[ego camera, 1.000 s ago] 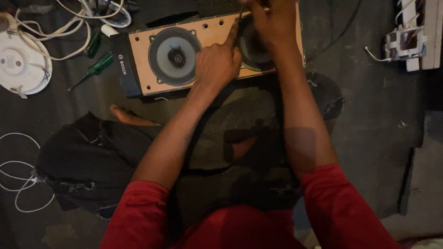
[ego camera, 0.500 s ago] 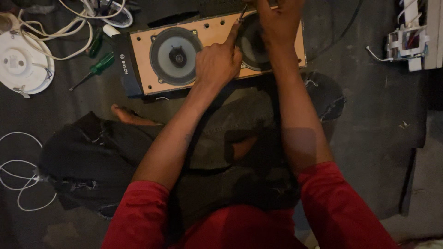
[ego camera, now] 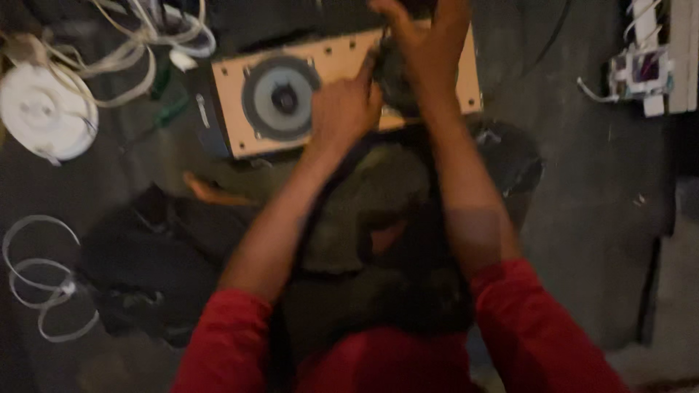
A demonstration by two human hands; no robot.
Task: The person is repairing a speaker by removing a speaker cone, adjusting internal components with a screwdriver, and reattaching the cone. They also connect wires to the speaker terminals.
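Looking down from the head cam, I see both hands on a wooden speaker panel (ego camera: 342, 62) lying flat on the dark floor (ego camera: 582, 218). Left hand (ego camera: 342, 109) is curled into a loose fist, resting on the panel's lower edge btwn the 2 drivers. Right hand (ego camera: 426, 47) is spread over the right-side driver, fingers bent down onto it; can't tell whether it grips anything, frame is blurred. Left driver (ego camera: 280, 98), grey cone w/ dark centre, sits uncovered. Red sleeves fill the bottom of the frame. White round disc (ego camera: 47, 109) and tangled white cables (ego camera: 138, 44) lie to the left, a green-handled screwdriver (ego camera: 171, 109) just beside the panel. White power strip (ego camera: 644, 69) far right.
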